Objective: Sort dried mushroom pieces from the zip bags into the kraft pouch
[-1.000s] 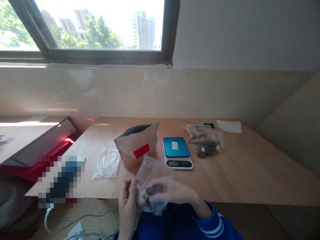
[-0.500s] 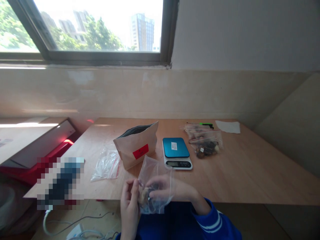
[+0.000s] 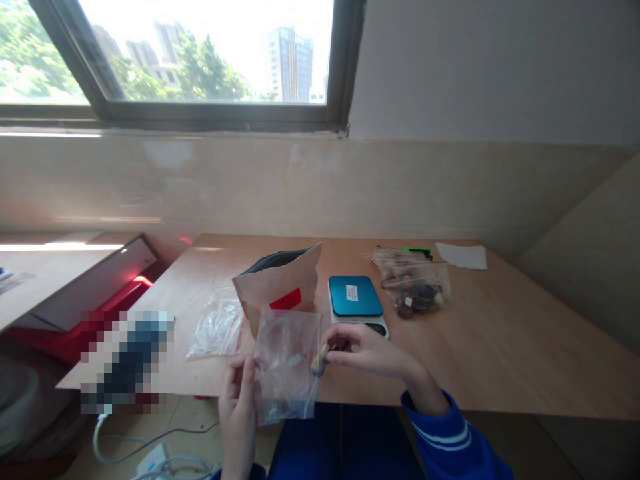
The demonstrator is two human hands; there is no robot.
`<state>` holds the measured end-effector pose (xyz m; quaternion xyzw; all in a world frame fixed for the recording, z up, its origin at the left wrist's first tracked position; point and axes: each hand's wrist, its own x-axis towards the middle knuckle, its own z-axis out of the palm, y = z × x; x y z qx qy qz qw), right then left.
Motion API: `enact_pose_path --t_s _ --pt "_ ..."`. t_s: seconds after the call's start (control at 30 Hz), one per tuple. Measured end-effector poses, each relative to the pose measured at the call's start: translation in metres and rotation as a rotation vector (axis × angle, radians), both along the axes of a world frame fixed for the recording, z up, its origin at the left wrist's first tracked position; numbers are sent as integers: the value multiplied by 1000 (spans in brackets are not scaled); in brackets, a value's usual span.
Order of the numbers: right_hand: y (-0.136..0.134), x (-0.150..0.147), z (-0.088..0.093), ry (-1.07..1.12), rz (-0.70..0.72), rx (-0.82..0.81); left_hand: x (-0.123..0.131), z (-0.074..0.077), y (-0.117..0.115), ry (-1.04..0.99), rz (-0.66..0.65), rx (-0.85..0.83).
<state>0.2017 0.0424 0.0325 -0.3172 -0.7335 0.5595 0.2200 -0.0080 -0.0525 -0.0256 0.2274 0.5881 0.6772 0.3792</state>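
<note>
Clear bag [image 3: 287, 367] in L hand [image 3: 237, 407], tan lump [image 3: 320, 360] in R hand [image 3: 373, 353] beside it

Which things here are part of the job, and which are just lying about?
In use:
left hand holding a clear zip bag
right hand pinching a tan piece

Lying about:
digital scale
kraft pouch with red label
flat zip bag
bagged brown pieces
white paper sheet
</note>
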Motion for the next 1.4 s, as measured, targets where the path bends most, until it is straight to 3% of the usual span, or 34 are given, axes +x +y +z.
enact_pose_path --t_s 0.13,0.27,0.43,0.6,0.87,1.07,1.27,1.4 --pt "20 3 44 -12 -183 303 -6 3 0 40 53 -22" --pt "39 -20 88 110 -319 571 -5 4 -2 4 29 5" --pt "57 -52 110 115 -355 825 0 1 -1 -85 -5 -8" --pt "66 -68 103 -48 -258 1014 0 2 1 -80 -19 -13" --pt "69 -76 93 33 -259 960 -2 1 1 -62 -3 0" --pt "71 -79 87 -48 -293 1037 -1 0 1 -73 4 -12" --pt "67 -43 70 -34 -440 957 -15 -1 -1 10 13 -15" --pt "76 11 35 -118 -520 853 -40 0 -4 90 64 -1"
